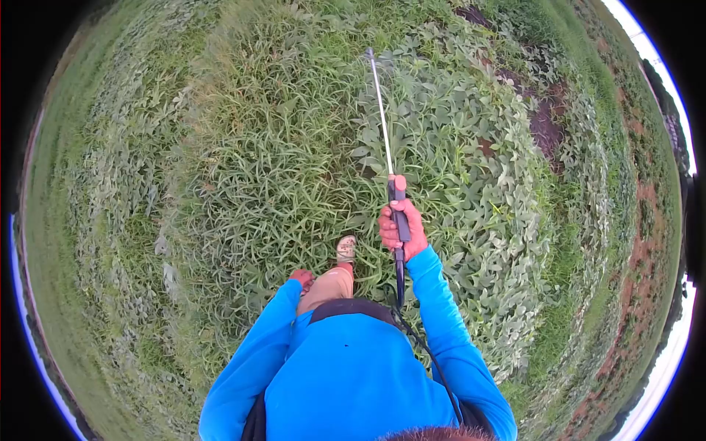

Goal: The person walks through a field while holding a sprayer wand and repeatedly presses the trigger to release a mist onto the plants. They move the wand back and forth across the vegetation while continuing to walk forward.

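My right hand (404, 226) is wrapped around the dark handle of a spray wand (382, 117). The wand's thin metal tube points forward over the leaves, and a faint mist seems to hang around its tip. From the handle's lower end, a black hose (423, 342) runs back along my right side. Beside my thigh is my left hand (301, 278), its fingers curled; whatever they may hold is hidden.
Tall grass (272, 140) grows thickly ahead and to the left. Broad-leaved plants (471, 169) cover the ground under and right of the wand. One shoe (346, 248) shows among the grass. Reddish bare soil (641, 250) lies far right.
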Motion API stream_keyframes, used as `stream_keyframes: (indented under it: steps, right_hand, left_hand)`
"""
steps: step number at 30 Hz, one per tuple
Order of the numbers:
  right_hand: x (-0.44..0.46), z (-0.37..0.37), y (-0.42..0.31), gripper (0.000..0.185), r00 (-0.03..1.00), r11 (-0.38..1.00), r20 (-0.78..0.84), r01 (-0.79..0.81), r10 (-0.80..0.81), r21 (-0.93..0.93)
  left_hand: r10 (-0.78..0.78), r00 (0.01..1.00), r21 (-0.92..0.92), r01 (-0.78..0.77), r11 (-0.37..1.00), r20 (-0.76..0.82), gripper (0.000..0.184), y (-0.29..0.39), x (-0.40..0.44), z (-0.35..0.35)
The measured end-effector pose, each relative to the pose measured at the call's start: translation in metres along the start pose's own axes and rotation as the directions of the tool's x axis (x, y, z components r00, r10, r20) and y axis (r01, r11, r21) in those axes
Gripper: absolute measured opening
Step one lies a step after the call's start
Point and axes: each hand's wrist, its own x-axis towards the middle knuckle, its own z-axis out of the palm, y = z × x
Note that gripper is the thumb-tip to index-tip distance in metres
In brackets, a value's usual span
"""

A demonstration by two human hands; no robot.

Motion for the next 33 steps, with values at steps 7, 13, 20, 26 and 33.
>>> stream_keyframes:
  steps: [7, 13, 20, 26, 33]
  right_hand:
    - [0.061, 0.065, -0.031, 0.029, 0.884, 0.908, 0.311, -0.401, 0.349, 0.12]
    - [0.091, 0.11, -0.055, 0.035, 0.819, 0.886, 0.461, -0.444, 0.341, 0.133]
    - [0.094, 0.134, -0.103, 0.034, 0.91, 0.948, 0.376, -0.259, 0.174, 0.187]
    - [0.08, 0.123, -0.131, 0.028, 0.992, 0.99, 0.047, -0.117, 0.121, -0.075]
    - [0.051, 0.077, -0.1, 0.022, 0.959, 0.865, -0.268, -0.214, 0.097, -0.454]
  left_hand:
    - [0.095, 0.995, -0.097, -0.093, 0.991, 0.023, 0.024, 0.132, 0.012, -0.018]
    - [0.123, 0.992, -0.066, -0.122, 0.99, 0.014, 0.029, 0.197, 0.023, -0.037]
    - [0.124, 0.992, -0.181, -0.118, 0.976, 0.02, 0.032, 0.213, 0.033, -0.03]
    - [0.193, 0.98, -0.275, -0.171, 0.946, 0.053, 0.029, 0.237, 0.043, -0.02]
    - [0.423, 0.9, -0.293, -0.434, 0.852, -0.104, 0.031, 0.347, 0.024, -0.1]
